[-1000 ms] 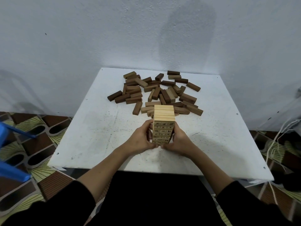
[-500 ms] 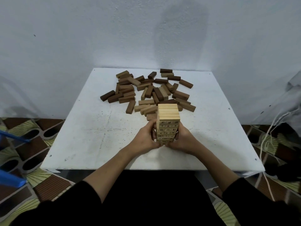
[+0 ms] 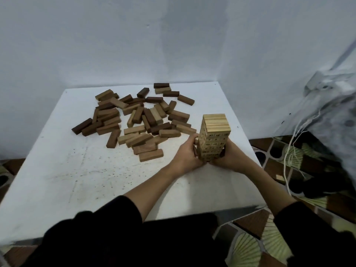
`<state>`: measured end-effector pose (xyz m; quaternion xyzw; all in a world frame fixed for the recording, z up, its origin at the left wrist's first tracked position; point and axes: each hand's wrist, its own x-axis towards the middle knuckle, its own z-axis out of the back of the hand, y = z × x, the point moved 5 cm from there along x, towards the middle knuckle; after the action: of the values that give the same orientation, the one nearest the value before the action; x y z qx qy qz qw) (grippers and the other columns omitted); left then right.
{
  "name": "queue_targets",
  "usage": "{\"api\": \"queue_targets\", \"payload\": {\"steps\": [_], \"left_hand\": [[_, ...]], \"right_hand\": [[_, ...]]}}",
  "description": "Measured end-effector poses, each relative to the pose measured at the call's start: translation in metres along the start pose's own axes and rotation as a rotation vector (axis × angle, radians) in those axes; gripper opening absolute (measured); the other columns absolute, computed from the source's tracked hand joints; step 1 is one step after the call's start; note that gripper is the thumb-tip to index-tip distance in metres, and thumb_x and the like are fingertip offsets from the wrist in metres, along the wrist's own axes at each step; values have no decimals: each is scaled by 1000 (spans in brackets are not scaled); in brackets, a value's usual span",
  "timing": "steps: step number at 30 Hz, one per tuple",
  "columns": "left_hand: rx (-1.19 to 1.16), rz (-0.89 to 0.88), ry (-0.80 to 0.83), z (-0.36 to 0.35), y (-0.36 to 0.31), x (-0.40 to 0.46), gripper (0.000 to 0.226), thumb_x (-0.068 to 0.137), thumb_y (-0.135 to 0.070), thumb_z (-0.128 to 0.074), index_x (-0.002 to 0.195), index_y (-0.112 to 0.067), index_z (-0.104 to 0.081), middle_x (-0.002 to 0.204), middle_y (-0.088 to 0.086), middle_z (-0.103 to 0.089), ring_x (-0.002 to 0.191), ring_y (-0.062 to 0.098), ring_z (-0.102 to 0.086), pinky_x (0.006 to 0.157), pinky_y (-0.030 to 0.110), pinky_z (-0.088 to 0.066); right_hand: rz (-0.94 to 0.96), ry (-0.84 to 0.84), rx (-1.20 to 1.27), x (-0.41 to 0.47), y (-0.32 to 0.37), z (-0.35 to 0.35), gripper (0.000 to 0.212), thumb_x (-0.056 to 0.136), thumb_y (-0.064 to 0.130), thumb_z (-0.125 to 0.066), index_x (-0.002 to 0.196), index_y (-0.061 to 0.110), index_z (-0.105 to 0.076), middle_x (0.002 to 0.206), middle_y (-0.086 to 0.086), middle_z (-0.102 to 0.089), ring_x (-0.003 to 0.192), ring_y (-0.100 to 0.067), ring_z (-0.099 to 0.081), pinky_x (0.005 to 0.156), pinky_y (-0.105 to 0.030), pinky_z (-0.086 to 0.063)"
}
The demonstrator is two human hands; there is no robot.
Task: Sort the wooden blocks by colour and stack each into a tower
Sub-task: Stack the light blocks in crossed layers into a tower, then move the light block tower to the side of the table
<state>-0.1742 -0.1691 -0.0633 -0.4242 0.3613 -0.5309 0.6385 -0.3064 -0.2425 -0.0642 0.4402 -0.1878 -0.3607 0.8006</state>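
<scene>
A tower of pale wooden blocks (image 3: pixel 214 135) stands on the right part of the white table (image 3: pixel 63 170). My left hand (image 3: pixel 187 153) grips its lower left side and my right hand (image 3: pixel 229 157) grips its lower right side, fingers curled round the base. A loose heap of mid-brown and dark-brown blocks (image 3: pixel 138 116) lies spread over the far half of the table, to the left of the tower.
A grey wall rises right behind the table. A pale bag with white cords (image 3: pixel 327 116) hangs at the right, over a patterned floor (image 3: pixel 250 245). The table's right edge runs close to the tower.
Both hands have slid the pale tower from the table's middle toward the right side. My view has turned, so the heap now sits left of the tower.
</scene>
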Motion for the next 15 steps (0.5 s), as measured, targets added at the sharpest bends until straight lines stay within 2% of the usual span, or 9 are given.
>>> {"api": "queue_targets", "payload": {"steps": [4, 7, 9, 11, 12, 14, 15], "left_hand": [[-22, 5, 10, -16, -7, 29, 73, 68, -1, -79, 132, -15, -44, 113, -3, -58, 99, 13, -59, 84, 24, -52], [-20, 0, 17, -28, -10, 52, 76, 63, -6, -80, 129, -17, -42, 116, 7, -58, 100, 23, -64, 85, 41, -55], [-16, 6, 10, -33, -10, 68, 74, 62, -11, -76, 127, -19, -41, 112, 10, -59, 96, 25, -65, 81, 45, -56], [28, 35, -16, -32, -16, 77, 72, 65, -11, -76, 128, -16, -42, 106, 6, -59, 88, 24, -65, 77, 39, -57], [40, 45, -20, -32, -17, 83, 71, 67, -10, -76, 129, -15, -42, 102, 3, -58, 83, 20, -64, 73, 30, -56], [53, 66, -37, -28, -16, 96, 70, 71, -5, -76, 131, -13, -42, 98, -3, -52, 72, 9, -55, 63, 11, -45], [56, 86, -23, -26, -19, 99, 70, 72, -2, -75, 133, -12, -40, 99, -3, -50, 71, 6, -51, 61, 8, -41]], "right_hand": [[-10, -16, 27, 15, -14, 24, 81, 64, 14, -81, 135, 15, -41, 122, 2, -56, 110, -9, -55, 78, -14, -50], [-31, -23, 44, 28, -25, 42, 82, 60, 17, -78, 133, 14, -42, 118, 0, -59, 107, -14, -58, 77, -23, -54], [-36, -20, 54, 37, -30, 52, 83, 59, 21, -77, 134, 14, -42, 118, 0, -60, 107, -16, -59, 80, -29, -56], [-39, -17, 60, 46, -33, 57, 82, 59, 20, -76, 133, 13, -43, 117, 0, -61, 106, -16, -60, 79, -27, -55], [-43, -17, 57, 50, -33, 59, 82, 59, 18, -76, 134, 12, -43, 115, 1, -61, 105, -15, -60, 77, -23, -54], [-46, -21, 56, 60, -32, 63, 80, 61, 13, -75, 133, 12, -43, 112, 5, -61, 102, -13, -59, 74, -17, -52], [-47, -22, 59, 67, -32, 66, 78, 63, 8, -76, 133, 12, -42, 110, 7, -60, 101, -12, -58, 74, -15, -51]]}}
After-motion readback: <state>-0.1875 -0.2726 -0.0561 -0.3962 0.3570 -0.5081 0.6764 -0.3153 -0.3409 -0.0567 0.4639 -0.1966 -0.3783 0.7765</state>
